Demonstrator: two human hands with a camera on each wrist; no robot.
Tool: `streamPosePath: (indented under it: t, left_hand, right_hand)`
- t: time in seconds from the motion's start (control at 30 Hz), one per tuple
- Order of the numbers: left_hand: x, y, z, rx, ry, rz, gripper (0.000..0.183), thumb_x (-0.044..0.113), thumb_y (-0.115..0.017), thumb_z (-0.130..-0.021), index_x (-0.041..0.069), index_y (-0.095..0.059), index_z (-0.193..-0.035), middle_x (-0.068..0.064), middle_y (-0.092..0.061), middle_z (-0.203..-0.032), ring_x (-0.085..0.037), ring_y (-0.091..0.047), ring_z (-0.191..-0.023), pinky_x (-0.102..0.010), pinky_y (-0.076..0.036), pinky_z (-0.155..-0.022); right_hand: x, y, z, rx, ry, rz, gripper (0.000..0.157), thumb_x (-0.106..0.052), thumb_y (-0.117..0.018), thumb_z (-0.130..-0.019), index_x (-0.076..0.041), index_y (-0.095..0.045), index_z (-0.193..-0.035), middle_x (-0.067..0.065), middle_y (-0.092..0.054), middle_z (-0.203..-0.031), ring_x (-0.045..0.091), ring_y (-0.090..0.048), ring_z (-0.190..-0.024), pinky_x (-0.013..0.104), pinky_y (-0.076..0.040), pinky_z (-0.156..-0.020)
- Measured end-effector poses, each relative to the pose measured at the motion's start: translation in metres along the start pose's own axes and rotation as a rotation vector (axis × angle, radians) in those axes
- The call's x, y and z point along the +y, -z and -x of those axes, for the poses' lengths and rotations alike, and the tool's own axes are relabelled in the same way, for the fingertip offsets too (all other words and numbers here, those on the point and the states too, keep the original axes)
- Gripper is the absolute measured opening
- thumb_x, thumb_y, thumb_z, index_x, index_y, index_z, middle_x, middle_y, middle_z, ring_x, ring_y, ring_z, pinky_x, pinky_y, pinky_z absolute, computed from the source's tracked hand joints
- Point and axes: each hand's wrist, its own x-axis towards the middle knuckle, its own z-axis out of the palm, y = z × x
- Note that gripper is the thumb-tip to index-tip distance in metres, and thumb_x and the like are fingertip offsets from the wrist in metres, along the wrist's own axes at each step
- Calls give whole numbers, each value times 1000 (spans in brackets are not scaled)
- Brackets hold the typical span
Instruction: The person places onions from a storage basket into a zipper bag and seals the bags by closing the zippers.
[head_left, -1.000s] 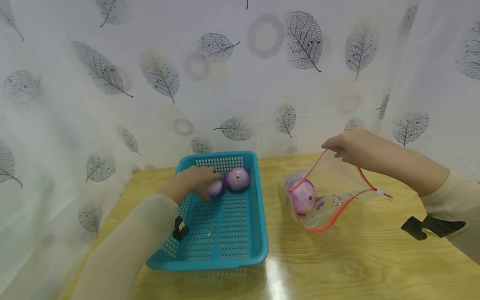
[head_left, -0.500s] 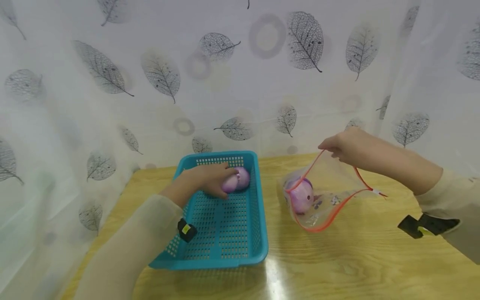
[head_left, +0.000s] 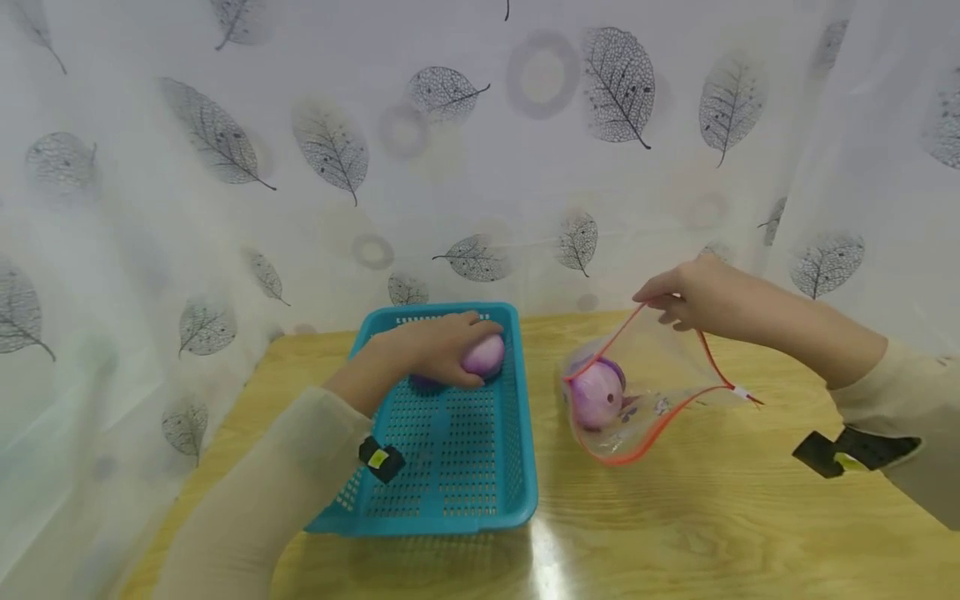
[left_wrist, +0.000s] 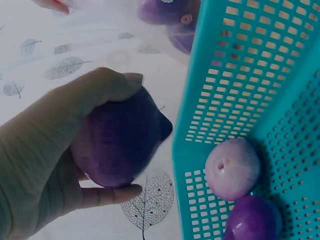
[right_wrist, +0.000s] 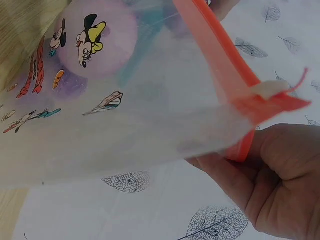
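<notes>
Left hand (head_left: 438, 346): gripping one round purple onion (left_wrist: 117, 142) over turquoise plastic basket (head_left: 427, 526)!
Right hand (head_left: 697, 292): pinching one clear, red-edged plastic bag (head_left: 660, 358), two onions (head_left: 597, 396) inside.
Between: basket's side wall (head_left: 514, 417); two more onions (left_wrist: 232, 170) in basket.

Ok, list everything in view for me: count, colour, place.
Basket: 1, blue-green, on table.
Onions in basket: 2, purple, one paler.
Held onion: 1, purple, in left fingers.
Bag: 1, clear, orange rim, right of basket.
Onions in bag: at least 2, purple.
Table: 1, yellow wood, under basket.
Curtain: 1, white, leaf print, behind table.
Gadgets: 2, black and yellow, by sleeves.
Sleeves: 2, cream, left and right.
Left fingers: 1 set, bare, around held onion.
Right fingers: 1 set, bare, pinching bag's rim.
</notes>
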Motion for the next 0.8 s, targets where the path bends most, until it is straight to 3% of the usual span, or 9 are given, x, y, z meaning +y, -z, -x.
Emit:
streamPosePath:
  t: [0.13, 0.47, 0.8]
  left_hand:
    - [3, 2, -2, 93, -58, 18, 75, 41, -67, -81, 16, -35, -145, -7, -48, -128, -20, -54, -108, -37, -49, -91]
    - [23, 9, -7, 452, -222, 202, 75, 38, -70, -81, 15, -36, -144, -9, -42, -135, -20, -54, -110, -36, -52, -87]
    - [54, 11, -15, 552, -330, 373, 79, 32, -73, -80, 10, -33, -145, -10, -43, -137, -17, -48, -117, -32, -49, -92]
  right_hand:
    - [2, 0, 1, 7, 3, -3, 25, 6, -55, -90, 7, -64, -114, 23, -68, -102, 26, -71, -78, 29, -57, -60]
    - [2, 4, -1, 8, -10, -17, 25, 0, -54, -93, 9, -63, -115, 28, -65, -108, 26, -71, -76, 27, -57, -59]
    - [4, 8, -3, -15, -32, -23, 26, -2, -53, -94, 9, -62, -116, 29, -64, -108, 27, -71, -78, 27, -57, -59]
